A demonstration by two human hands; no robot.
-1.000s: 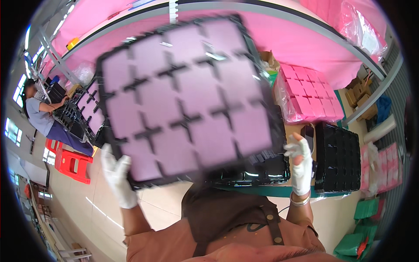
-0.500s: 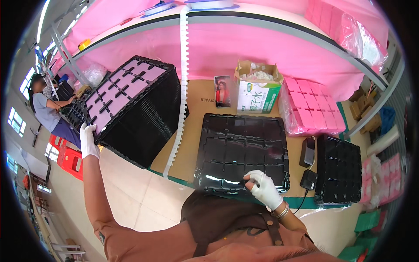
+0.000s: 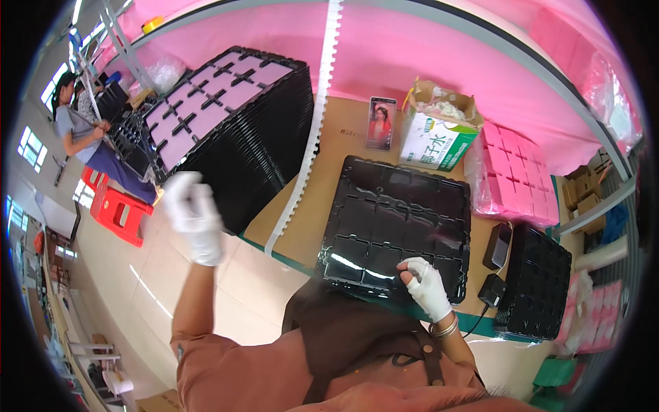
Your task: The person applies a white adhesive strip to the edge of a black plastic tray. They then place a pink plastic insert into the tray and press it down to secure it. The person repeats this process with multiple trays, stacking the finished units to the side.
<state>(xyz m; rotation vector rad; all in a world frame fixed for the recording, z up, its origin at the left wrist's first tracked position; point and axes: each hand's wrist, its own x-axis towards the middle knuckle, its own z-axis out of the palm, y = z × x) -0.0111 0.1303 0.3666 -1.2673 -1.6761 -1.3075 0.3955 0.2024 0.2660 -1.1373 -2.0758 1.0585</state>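
In front of me lies a black plastic tray with shallow compartments and a glossy surface. My right hand, in a white glove with bare fingertips, is over its near right part. Thumb and fingers are curled together there, and I cannot make out whether they hold anything. My left hand, also white-gloved and smeared by motion, hangs in front of the near left corner of a tall stack of black trays. A lilac sheet with black cross-shaped dividers tops that stack.
A white toothed strip runs down between stack and tray. Behind the tray stand a phone and an open carton. Wrapped pink trays, a black adapter and more black trays lie right. A co-worker sits left near red stools.
My left hand has left the stack's corner and moved right and toward me. My right hand stays by the tray's near edge. The whole view has shifted and turned slightly.
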